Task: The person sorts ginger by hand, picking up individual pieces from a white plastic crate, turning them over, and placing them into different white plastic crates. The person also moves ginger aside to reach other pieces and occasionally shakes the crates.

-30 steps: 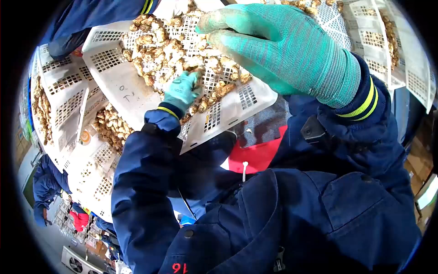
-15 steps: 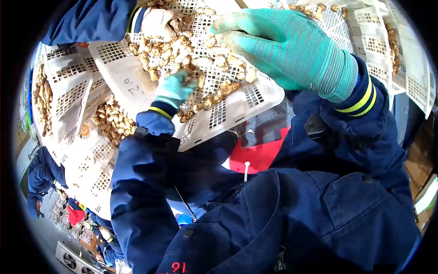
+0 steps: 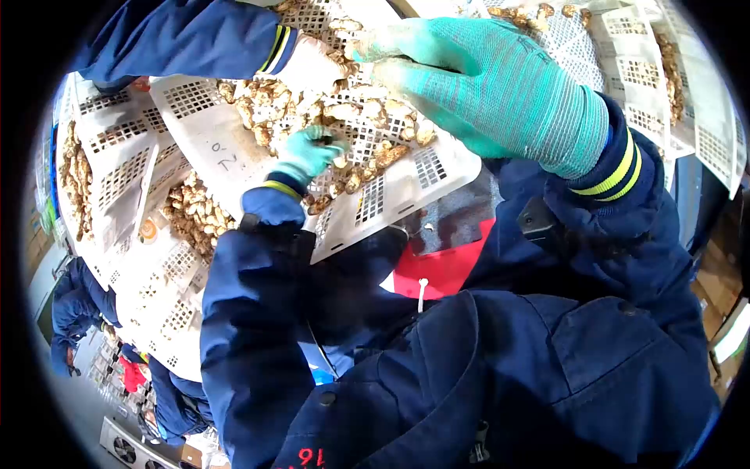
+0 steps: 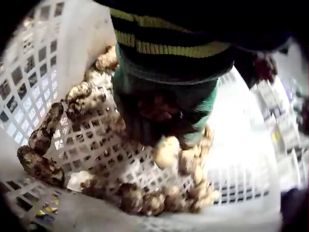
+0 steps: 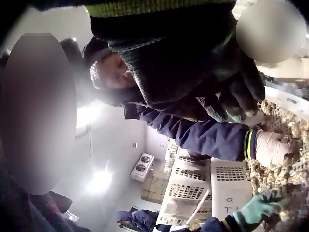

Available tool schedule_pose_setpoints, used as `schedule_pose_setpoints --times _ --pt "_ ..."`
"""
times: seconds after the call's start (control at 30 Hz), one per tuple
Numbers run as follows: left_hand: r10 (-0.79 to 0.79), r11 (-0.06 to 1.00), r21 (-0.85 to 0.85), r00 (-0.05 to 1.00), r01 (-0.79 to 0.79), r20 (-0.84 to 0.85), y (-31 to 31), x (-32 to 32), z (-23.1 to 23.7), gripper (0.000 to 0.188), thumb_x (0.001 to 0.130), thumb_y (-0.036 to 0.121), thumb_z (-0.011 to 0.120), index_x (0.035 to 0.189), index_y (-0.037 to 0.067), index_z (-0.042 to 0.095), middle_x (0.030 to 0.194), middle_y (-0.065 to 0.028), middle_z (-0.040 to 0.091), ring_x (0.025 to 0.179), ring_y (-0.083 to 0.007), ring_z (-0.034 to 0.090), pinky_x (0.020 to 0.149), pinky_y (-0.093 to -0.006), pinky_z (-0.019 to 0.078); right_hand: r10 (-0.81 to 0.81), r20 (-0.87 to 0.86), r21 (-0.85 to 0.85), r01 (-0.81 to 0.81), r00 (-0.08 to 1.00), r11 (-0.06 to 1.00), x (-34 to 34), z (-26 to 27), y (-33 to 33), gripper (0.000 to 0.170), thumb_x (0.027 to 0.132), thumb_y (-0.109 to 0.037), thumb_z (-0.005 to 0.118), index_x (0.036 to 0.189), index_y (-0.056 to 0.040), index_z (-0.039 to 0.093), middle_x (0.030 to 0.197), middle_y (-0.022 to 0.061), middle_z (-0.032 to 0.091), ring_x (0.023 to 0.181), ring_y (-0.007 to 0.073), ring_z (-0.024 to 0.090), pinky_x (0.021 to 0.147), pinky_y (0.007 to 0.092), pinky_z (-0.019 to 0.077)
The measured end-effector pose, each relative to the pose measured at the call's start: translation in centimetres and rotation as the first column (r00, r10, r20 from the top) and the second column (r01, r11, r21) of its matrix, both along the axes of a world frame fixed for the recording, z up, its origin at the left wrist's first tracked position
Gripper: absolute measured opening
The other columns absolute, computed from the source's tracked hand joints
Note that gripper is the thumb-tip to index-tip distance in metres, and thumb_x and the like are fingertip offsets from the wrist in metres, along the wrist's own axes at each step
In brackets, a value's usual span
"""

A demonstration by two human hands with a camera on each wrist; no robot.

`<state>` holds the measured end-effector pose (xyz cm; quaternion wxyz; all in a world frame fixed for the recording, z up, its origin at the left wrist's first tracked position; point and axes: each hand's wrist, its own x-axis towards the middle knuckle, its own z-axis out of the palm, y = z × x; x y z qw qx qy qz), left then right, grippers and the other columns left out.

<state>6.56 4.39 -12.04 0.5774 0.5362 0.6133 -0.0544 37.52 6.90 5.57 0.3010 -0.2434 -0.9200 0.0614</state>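
Observation:
A white perforated plastic basket (image 3: 223, 164) holds many knobby brown-and-cream pieces (image 3: 269, 102), root-like or mushroom-like in shape. My left hand (image 3: 308, 152), in a green glove, is low inside the basket with its fingers curled. In the left wrist view its fingertips pinch a pale, rounded piece (image 4: 166, 152), partly hidden by the glove. Raised close to the head camera, my right hand (image 3: 500, 94) hangs over the basket's right side. Its gloved fingers are loosely bent, and the right wrist view shows nothing in them.
Another person's white-gloved hand (image 3: 312, 66) reaches into the same basket from the upper left. More crates with similar pieces (image 3: 195, 211) stand at left, and another crate (image 3: 641, 66) at right. Other workers (image 3: 78, 309) are farther back at lower left.
The other person's sleeve and gloved hand have come in from the upper left over the pieces. My left hand shifted left, then back slightly right, its fingers curling. My right hand has barely moved.

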Motion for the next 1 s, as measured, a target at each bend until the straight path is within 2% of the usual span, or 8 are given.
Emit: schedule_pose_setpoints --times 0.07,0.13,0.33,0.43,0.5,0.6,0.67,1.0 --pt "0.446 0.895 -0.262 0.753 -0.361 0.484 0.2 -2.9 4.8 0.036 0.083 0.002 0.054 0.118 -0.006 0.055 0.105 -0.0141 0.065 0.089 -0.0216 0.064 0.075 -0.0294 0.0532 0.032 0.003 -0.466 -0.027 0.999 0.884 -0.7 2.7 0.0 0.028 0.085 -0.011 0.056 0.112 -0.0026 0.055 0.100 0.0094 0.058 0.078 0.0223 0.061 0.066 0.0309 0.0514" --pt "0.437 0.880 -0.289 0.403 -0.378 0.804 0.1 -6.9 5.7 0.034 0.089 0.015 0.054 0.115 -0.007 0.053 0.110 -0.0180 0.060 0.096 -0.0278 0.062 0.088 -0.0410 0.0522 -0.283 0.078 -0.990 0.108 0.956 0.090 -1.8 7.9 0.0 0.027 0.093 -0.021 0.050 0.112 -0.0029 0.057 0.062 0.0041 0.055 0.051 0.0122 0.057 0.049 0.0267 0.0462" --pt "0.567 0.758 -0.572 -0.117 -0.313 0.815 0.6 -6.4 11.9 0.081 0.085 0.057 0.055 0.142 0.003 0.032 0.135 -0.0226 0.046 0.123 -0.0372 0.047 0.101 -0.0502 0.0406 -0.043 0.073 -0.789 0.084 0.996 0.609 -2.0 4.4 -0.1 0.025 0.094 -0.020 0.050 0.108 -0.0020 0.059 0.065 0.0049 0.055 0.050 0.0134 0.057 0.048 0.0285 0.0459" --pt "0.645 0.681 -0.535 0.064 -0.499 0.762 1.4 -5.2 10.4 0.051 0.093 0.042 0.051 0.119 -0.002 0.051 0.104 -0.0159 0.058 0.088 -0.0251 0.059 0.074 -0.0348 0.0534 -0.060 0.157 -0.766 0.160 0.986 0.622 -2.0 4.7 0.1 0.022 0.089 -0.013 0.054 0.107 -0.0015 0.057 0.086 0.0079 0.058 0.070 0.0178 0.059 0.061 0.0301 0.0498" --pt "0.542 0.812 -0.392 0.310 -0.434 0.781 2.3 -3.6 9.7 0.023 0.091 0.022 0.057 0.096 0.000 0.060 0.094 -0.0158 0.065 0.079 -0.0228 0.063 0.066 -0.0313 0.0533 0.030 0.158 -0.147 -0.007 0.987 0.989 -1.1 1.5 0.0 0.031 0.081 -0.006 0.058 0.112 -0.0013 0.053 0.119 0.0124 0.059 0.095 0.0287 0.062 0.076 0.0347 0.0541" --pt "0.168 0.972 0.159 0.984 -0.175 0.056 2.8 -1.5 5.3 0.029 0.084 0.023 0.064 0.106 0.005 0.061 0.091 -0.0155 0.066 0.075 -0.0222 0.064 0.069 -0.0325 0.0527 0.025 0.080 -0.040 -0.022 0.997 0.999 -1.1 1.2 0.3 0.028 0.081 -0.006 0.058 0.108 0.0002 0.054 0.118 0.0136 0.059 0.097 0.0298 0.063 0.076 0.0350 0.0542" --pt "-0.175 0.847 0.337 0.814 0.411 -0.553 1.8 0.4 2.8 0.043 0.078 0.030 0.069 0.117 0.012 0.060 0.100 -0.0169 0.066 0.091 -0.0279 0.065 0.081 -0.0383 0.0507 0.004 0.032 -0.068 -0.002 0.999 0.998 -1.1 1.0 0.3 0.026 0.082 -0.006 0.057 0.107 0.0005 0.055 0.118 0.0145 0.059 0.097 0.0303 0.062 0.077 0.0352 0.0539" --pt "-0.251 0.783 0.177 0.563 0.596 -0.787 2.0 3.6 1.1 0.042 0.077 0.026 0.065 0.118 0.016 0.057 0.110 -0.0126 0.061 0.099 -0.0307 0.062 0.082 -0.0431 0.0514 0.012 0.175 -0.153 0.015 0.985 0.988 0.2 1.9 -0.1 0.028 0.079 -0.005 0.057 0.106 0.0008 0.057 0.114 0.0148 0.059 0.095 0.0298 0.063 0.075 0.0359 0.0534"
